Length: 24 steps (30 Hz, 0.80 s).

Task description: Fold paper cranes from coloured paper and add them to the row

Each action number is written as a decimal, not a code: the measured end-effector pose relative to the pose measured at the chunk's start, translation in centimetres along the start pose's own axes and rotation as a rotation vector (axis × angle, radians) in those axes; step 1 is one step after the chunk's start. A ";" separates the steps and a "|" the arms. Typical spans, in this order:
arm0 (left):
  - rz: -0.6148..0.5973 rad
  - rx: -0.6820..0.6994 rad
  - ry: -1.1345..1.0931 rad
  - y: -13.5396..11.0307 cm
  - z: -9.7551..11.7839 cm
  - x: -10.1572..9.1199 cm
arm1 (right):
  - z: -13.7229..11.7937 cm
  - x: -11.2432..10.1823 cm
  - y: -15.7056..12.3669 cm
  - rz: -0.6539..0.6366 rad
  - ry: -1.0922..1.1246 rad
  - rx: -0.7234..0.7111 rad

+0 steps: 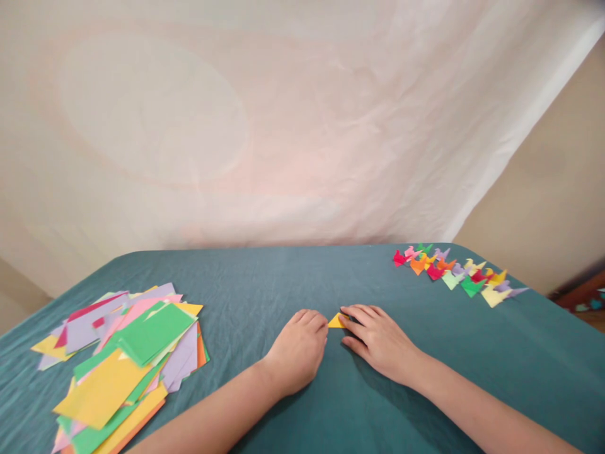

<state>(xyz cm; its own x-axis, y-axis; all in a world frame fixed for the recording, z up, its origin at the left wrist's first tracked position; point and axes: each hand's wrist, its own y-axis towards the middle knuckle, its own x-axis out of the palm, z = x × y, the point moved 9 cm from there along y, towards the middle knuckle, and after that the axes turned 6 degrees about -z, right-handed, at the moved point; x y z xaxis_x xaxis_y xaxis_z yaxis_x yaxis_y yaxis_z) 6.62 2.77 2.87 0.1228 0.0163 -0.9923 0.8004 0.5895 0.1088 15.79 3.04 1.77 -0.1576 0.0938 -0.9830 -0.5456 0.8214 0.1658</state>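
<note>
A small piece of folded yellow origami paper [336, 321] lies on the table between my hands, showing as a triangle. My left hand [300, 347] is closed, its curled fingers at the paper's left corner; the fingertips are partly hidden. From the right, my right hand [375, 337] lies over the paper with fingers outstretched and slightly apart. Its fingertips touch the paper's right side and cover part of it.
A loose pile of coloured paper sheets [155, 331] spreads over the table's left side. Several small folded paper cranes [435, 271] stand in rows at the back right. The table has a dark green cloth [265, 277], with a pale hanging sheet [307, 126] behind it.
</note>
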 end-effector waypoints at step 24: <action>0.058 -0.083 -0.206 -0.1 -2.0 0.0 | 3.4 0.3 1.2 -0.008 0.358 0.244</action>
<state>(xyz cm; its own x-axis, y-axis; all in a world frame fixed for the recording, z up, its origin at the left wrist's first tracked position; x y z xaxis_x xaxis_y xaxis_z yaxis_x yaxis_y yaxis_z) 5.37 4.33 2.75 0.2913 -0.1081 -0.9505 0.7383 0.6572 0.1515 17.89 5.92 1.44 -0.4536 -0.0787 -0.8877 -0.3442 0.9343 0.0931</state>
